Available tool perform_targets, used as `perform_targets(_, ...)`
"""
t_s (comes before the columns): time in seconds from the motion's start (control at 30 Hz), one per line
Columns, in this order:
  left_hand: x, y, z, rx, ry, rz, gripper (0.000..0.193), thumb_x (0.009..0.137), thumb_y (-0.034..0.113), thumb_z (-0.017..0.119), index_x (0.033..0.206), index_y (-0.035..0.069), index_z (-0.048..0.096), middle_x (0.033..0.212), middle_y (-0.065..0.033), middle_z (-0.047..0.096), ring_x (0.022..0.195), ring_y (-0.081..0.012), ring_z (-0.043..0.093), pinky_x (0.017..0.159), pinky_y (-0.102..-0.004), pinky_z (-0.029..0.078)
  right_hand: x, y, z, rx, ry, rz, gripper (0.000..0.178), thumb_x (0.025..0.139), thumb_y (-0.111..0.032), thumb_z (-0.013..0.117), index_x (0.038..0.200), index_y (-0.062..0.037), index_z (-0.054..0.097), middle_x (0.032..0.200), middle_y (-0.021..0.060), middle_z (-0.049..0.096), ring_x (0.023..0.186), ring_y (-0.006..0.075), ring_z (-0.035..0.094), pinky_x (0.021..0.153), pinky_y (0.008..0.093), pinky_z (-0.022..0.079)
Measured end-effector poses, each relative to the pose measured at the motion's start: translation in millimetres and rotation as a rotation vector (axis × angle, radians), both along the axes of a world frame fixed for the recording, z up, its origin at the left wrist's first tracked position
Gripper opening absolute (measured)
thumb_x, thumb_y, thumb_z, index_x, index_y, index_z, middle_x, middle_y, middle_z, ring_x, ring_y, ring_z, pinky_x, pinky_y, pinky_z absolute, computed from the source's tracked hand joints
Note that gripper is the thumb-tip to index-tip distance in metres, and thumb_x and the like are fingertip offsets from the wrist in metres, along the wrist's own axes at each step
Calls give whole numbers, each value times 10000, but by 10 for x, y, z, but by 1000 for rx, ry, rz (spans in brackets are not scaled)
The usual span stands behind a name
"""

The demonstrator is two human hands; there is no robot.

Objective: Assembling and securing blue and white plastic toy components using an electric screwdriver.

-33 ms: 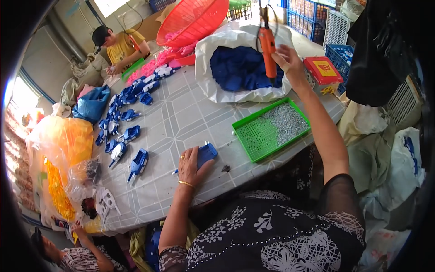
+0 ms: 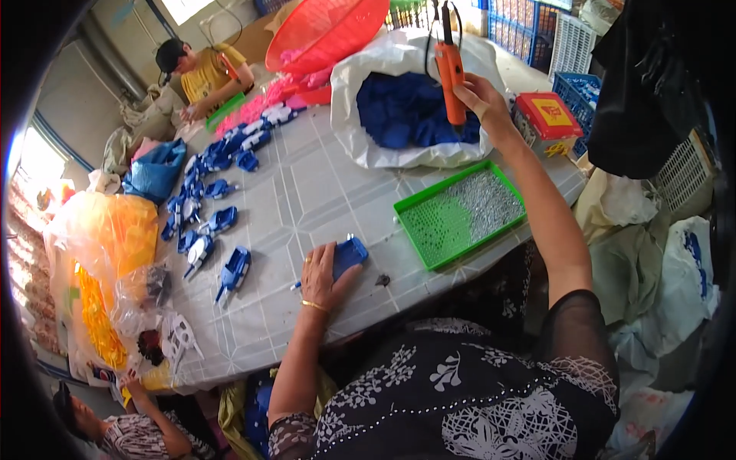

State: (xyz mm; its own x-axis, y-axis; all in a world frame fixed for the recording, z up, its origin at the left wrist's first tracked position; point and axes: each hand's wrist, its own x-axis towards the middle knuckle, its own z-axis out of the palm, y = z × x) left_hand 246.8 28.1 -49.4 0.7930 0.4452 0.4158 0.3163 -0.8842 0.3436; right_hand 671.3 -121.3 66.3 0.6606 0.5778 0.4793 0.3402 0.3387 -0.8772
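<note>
My right hand [image 2: 488, 110] is raised over the far right of the table, its fingers on the side of an orange electric screwdriver [image 2: 450, 84]. The screwdriver is upright, bit downward, with a black cord at its top, in front of a white sack [image 2: 345, 115] of dark blue pieces. Down on the table, my left hand [image 2: 325, 277] holds a blue plastic part [image 2: 349, 255] against the surface; the palm and fingers cover some of it. Between my arms a green tray [image 2: 429, 264] contains small silvery screws, heaped toward its right end.
Blue-and-white assemblies [image 2: 232, 270] lie in a curved row on the left. A red box [image 2: 546, 115] stands at the right edge, a red basket [image 2: 322, 34] at the back. One person [image 2: 207, 73] works at the far left, another [image 2: 115, 425] at the near left. Yellow bags [image 2: 115, 230] crowd the left edge.
The screwdriver and my right hand have shifted slightly, with the bit a little higher. My left hand stays on the blue part; the whole view has moved slightly.
</note>
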Motion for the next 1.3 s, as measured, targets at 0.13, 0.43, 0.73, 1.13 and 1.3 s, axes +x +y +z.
perform_targets(0.13,25,16,-3,-4,-15,8,667,829,404,763,1317,-13,581,1248,-207,612,1179,-393,557,1018,-465,438,-258,410,-76,-9,-96,114,508,924,-338,748,1295,-31,586,1100,55,661,1013,140,605,921,311,483)
perform_targets(0.43,27,70,-68,-24,-34,6,668,807,420,785,1285,-3,588,1209,-203,625,1129,-397,572,986,-475,449,-1149,343,-178,-41,47,467,369,800,-340,799,995,-62,653,910,31,643,832,116,618,764,289,494)
perform_targets(0.73,37,69,-23,-49,-44,-6,684,791,411,797,1285,-16,592,1203,-203,630,1116,-390,576,979,-467,451,-1238,238,-429,73,216,308,191,842,-154,763,934,-47,634,657,7,603,569,85,592,557,233,465)
perform_targets(1.13,44,120,-31,-44,-64,-10,679,775,435,801,1243,-22,619,1167,-181,641,1085,-374,584,948,-462,464,-1301,396,-603,88,245,319,176,845,-160,760,908,-52,637,704,7,609,586,94,595,570,247,464)
perform_targets(1.3,53,142,-49,-38,-69,-4,681,770,448,803,1233,-18,621,1159,-180,641,1076,-375,583,944,-465,465,-1331,426,-649,62,240,320,176,844,-163,759,913,-52,640,712,8,611,596,93,599,582,248,475)
